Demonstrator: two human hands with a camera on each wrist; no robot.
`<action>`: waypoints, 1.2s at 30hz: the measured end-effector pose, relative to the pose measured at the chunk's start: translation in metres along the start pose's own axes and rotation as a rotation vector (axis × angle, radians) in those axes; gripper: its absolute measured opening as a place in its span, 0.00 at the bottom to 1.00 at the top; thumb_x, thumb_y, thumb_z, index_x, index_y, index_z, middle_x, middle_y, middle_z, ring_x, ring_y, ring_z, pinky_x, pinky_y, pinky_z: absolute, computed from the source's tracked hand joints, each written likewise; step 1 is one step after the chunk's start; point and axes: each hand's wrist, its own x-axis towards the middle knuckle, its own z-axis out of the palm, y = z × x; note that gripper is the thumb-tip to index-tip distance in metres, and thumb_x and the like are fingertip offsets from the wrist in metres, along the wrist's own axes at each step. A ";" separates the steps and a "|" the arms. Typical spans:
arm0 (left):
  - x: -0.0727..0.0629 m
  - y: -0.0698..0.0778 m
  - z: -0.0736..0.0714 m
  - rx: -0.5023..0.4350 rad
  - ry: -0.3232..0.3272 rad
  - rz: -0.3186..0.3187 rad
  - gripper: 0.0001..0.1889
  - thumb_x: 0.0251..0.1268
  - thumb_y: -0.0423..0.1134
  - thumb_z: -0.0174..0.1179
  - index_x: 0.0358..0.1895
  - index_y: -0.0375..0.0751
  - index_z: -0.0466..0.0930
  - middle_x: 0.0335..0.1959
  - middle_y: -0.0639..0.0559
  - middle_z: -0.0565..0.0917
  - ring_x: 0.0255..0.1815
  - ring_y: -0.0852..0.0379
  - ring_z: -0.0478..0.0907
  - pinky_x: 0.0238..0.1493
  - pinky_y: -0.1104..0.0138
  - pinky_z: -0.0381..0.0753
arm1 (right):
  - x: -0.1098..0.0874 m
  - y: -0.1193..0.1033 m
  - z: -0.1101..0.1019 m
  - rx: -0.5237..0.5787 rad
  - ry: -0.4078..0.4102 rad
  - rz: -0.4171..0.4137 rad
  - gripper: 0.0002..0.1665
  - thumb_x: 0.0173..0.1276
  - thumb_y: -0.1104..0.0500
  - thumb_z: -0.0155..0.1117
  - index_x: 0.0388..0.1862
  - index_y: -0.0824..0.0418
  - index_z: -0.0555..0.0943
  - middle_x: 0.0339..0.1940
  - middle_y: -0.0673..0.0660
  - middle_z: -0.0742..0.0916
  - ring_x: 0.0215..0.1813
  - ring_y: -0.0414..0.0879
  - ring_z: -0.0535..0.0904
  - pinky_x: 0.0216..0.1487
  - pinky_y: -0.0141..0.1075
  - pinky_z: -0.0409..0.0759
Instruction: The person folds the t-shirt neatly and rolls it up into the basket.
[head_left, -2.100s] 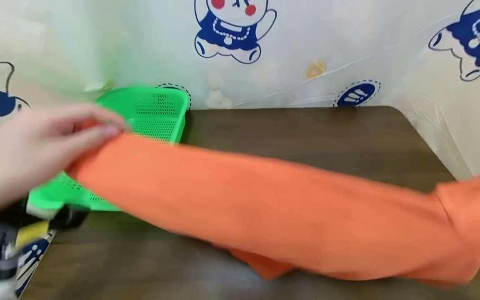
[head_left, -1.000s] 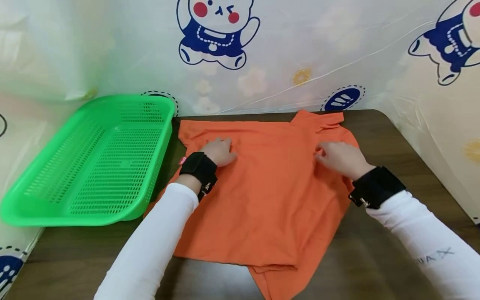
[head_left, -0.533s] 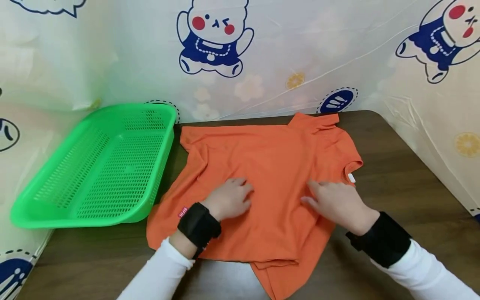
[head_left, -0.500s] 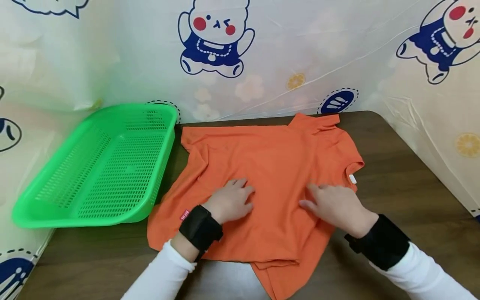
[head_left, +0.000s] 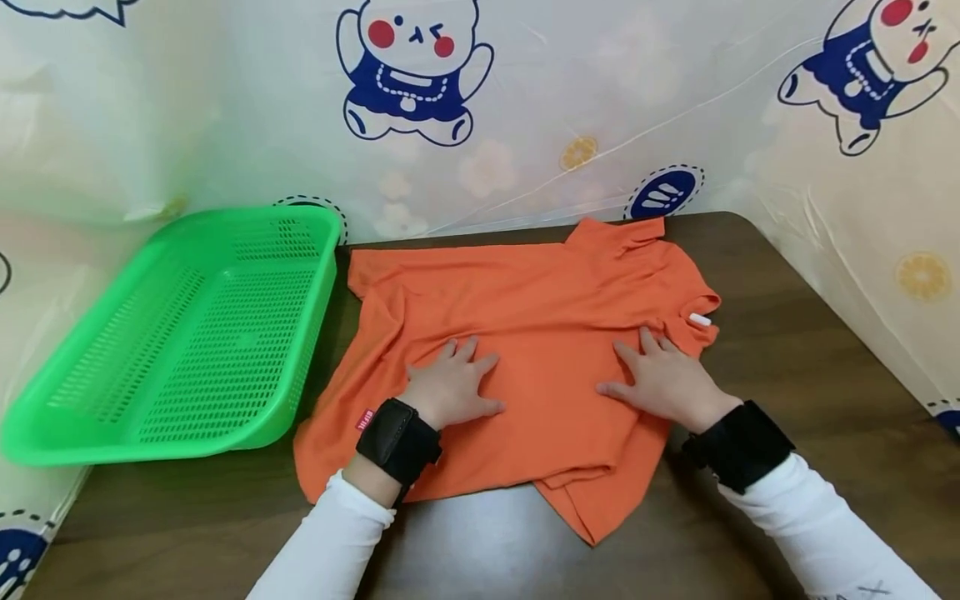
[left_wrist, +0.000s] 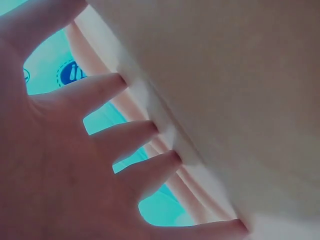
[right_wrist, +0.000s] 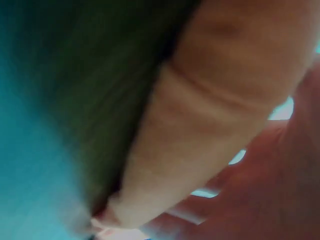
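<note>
An orange short-sleeved shirt (head_left: 540,375) lies on the table, one corner jutting out below its lower edge. A small red label (head_left: 364,419) shows at its left side and a white tag (head_left: 700,319) at its right. My left hand (head_left: 450,387) rests on the left half of the cloth with spread fingers. On the right half my right hand (head_left: 667,383) presses down, its fingers also spread. In the left wrist view the left fingertips (left_wrist: 172,155) touch the shirt (left_wrist: 240,100). The right wrist view shows the cloth (right_wrist: 200,130) close up, beside part of the right hand.
A green perforated plastic basket (head_left: 240,342) stands left of the shirt on the brown wooden table (head_left: 765,333). Behind the table hangs a pale sheet (head_left: 637,83) printed with cartoon figures. Black bands (head_left: 742,446) circle both wrists.
The shirt was held up, then laid on the table. Since then both hands have come nearer me and spread their fingers. Creases have formed across the shirt and its lower edge has moved away from me.
</note>
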 end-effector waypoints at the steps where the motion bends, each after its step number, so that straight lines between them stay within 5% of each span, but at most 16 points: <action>1: 0.002 -0.001 -0.001 0.001 -0.003 -0.005 0.38 0.51 0.64 0.54 0.67 0.61 0.56 0.70 0.51 0.48 0.69 0.45 0.42 0.47 0.31 0.50 | 0.004 0.003 0.000 0.007 0.004 -0.010 0.50 0.54 0.26 0.46 0.64 0.61 0.64 0.63 0.74 0.61 0.62 0.68 0.58 0.55 0.59 0.60; 10: 0.019 -0.006 -0.013 -0.031 -0.010 -0.058 0.39 0.49 0.65 0.55 0.67 0.63 0.55 0.71 0.51 0.46 0.69 0.46 0.42 0.47 0.30 0.48 | 0.036 0.010 -0.011 0.076 -0.017 -0.017 0.50 0.53 0.29 0.53 0.65 0.61 0.63 0.63 0.72 0.62 0.62 0.66 0.59 0.55 0.57 0.60; 17: 0.016 -0.007 -0.014 -0.050 -0.025 -0.090 0.40 0.50 0.64 0.56 0.67 0.61 0.53 0.71 0.50 0.46 0.69 0.45 0.41 0.46 0.29 0.48 | 0.045 0.008 -0.015 0.165 -0.068 -0.001 0.50 0.53 0.29 0.52 0.66 0.60 0.61 0.65 0.71 0.60 0.63 0.65 0.57 0.56 0.58 0.59; 28: 0.027 -0.010 -0.017 -0.036 0.015 -0.044 0.39 0.51 0.63 0.55 0.68 0.58 0.54 0.70 0.49 0.46 0.69 0.45 0.42 0.47 0.30 0.47 | 0.046 0.033 -0.032 0.358 -0.148 0.019 0.52 0.52 0.27 0.51 0.68 0.57 0.58 0.66 0.64 0.64 0.64 0.60 0.59 0.58 0.58 0.57; 33: 0.023 0.004 -0.014 0.037 0.104 -0.021 0.33 0.56 0.57 0.56 0.64 0.52 0.62 0.65 0.45 0.59 0.65 0.43 0.54 0.46 0.33 0.56 | 0.045 0.037 -0.032 0.343 -0.135 0.005 0.51 0.52 0.28 0.52 0.67 0.59 0.59 0.65 0.64 0.64 0.62 0.60 0.60 0.57 0.57 0.58; 36: 0.010 0.025 -0.011 0.125 0.206 0.056 0.25 0.58 0.52 0.56 0.57 0.48 0.70 0.53 0.45 0.70 0.54 0.45 0.63 0.43 0.43 0.66 | 0.045 0.038 -0.031 0.335 -0.134 0.007 0.50 0.53 0.29 0.53 0.66 0.59 0.60 0.65 0.64 0.63 0.62 0.59 0.61 0.57 0.57 0.58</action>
